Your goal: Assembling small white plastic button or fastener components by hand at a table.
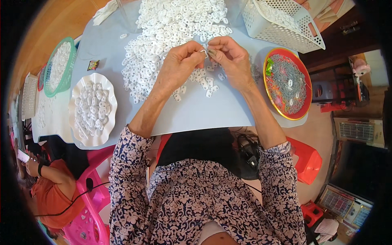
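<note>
Above the table my left hand (182,63) is closed in a pinch, with a small white plastic piece (204,52) at its fingertips. My right hand (232,61) meets it from the other side, thumb and forefinger pressed together; what they grip is too small to make out. Under and beyond both hands spreads a big heap of white oval plastic pieces (163,36) with holes in them. A few loose pieces lie just below my fingers. To the right, a red bowl with a gold rim (309,98) holds many thin grey parts and a few white pieces.
A white scalloped dish (111,122) of similar pieces stands at the left. Farther left is a green basket (73,61), also filled. A white perforated basket (310,43) stands at the far right. Someone in orange (55,192) sits on the left, holding a phone.
</note>
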`<state>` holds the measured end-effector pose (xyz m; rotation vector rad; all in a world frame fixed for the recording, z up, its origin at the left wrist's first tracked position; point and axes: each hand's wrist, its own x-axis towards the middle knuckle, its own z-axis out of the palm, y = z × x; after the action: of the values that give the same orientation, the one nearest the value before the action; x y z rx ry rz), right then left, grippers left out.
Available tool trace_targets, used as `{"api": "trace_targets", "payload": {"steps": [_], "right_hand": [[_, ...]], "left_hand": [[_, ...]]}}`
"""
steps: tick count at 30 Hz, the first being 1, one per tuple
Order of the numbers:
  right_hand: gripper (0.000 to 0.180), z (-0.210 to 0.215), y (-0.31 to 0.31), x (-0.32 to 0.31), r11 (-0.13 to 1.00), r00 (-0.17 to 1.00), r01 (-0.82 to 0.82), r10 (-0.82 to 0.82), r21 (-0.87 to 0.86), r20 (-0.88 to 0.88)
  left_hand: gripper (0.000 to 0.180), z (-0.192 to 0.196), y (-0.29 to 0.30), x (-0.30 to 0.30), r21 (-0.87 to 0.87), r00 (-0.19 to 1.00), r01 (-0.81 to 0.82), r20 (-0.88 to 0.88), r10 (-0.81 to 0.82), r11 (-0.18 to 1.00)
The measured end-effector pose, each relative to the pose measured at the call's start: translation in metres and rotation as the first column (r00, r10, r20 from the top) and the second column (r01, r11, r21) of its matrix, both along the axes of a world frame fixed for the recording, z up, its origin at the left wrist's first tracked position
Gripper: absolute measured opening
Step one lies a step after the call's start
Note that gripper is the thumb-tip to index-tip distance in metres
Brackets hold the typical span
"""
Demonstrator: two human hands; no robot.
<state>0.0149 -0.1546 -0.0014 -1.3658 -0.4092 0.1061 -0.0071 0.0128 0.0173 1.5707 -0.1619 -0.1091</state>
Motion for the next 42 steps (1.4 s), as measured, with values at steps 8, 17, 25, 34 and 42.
{"api": "trace_targets", "payload": {"steps": [8, 17, 25, 34, 42], "right_hand": [[0.021, 0.000, -0.002, 0.001, 1.000, 0.999, 0.003, -0.002, -0.026, 0.045], [0.024, -0.001, -0.006, 0.001, 0.997, 0.996, -0.052, 0.056, -0.061, 0.067], [0.025, 0.003, -0.006, 0.000, 0.993, 0.998, -0.041, 0.046, -0.111, 0.045], [0.023, 0.007, -0.005, -0.001, 0.993, 0.998, -0.047, 0.051, -0.109, 0.035], [0.015, 0.002, -0.006, 0.003, 0.997, 0.996, -0.078, 0.078, 0.006, 0.038]], "left_hand": [[0.016, 0.006, 0.003, -0.001, 0.086, 1.000, -0.009, 0.017, 0.008, 0.996], [0.015, 0.009, 0.006, -0.001, 0.145, 0.999, 0.043, 0.015, -0.045, 0.988], [0.015, 0.008, 0.007, 0.001, 0.142, 0.999, 0.048, 0.004, -0.049, 0.989], [0.015, 0.009, 0.006, -0.001, 0.134, 0.999, 0.051, 0.001, -0.051, 0.990], [0.015, 0.010, 0.007, -0.001, 0.127, 0.995, 0.093, 0.012, -0.095, 0.987]]}}
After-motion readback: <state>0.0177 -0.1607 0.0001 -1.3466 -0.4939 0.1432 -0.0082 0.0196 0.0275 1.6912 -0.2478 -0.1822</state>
